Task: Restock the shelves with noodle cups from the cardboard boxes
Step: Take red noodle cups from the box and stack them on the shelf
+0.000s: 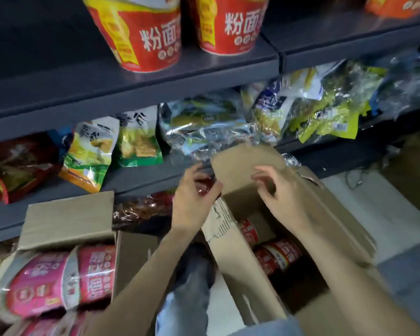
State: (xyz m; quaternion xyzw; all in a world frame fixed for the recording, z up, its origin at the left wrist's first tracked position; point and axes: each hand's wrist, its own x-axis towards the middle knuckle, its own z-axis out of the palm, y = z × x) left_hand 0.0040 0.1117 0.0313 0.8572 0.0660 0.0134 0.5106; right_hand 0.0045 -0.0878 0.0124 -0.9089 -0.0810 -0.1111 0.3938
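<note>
Corrugated brown box [230, 258], flaps up; glossy round red cups [280, 254] lying sideways inside. Left hand [192, 200] pinches crinkly wrap; right hand [284, 197] curled, empty.

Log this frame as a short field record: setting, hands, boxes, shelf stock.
setting: store shelving, two open cardboard boxes below it
left hand: fingers curled at the edge of the right box's far flap
right hand: over the right box, holding nothing visible
right box contents: red cups
left box: pink wrapped cups
top shelf: two red noodle cups
</note>
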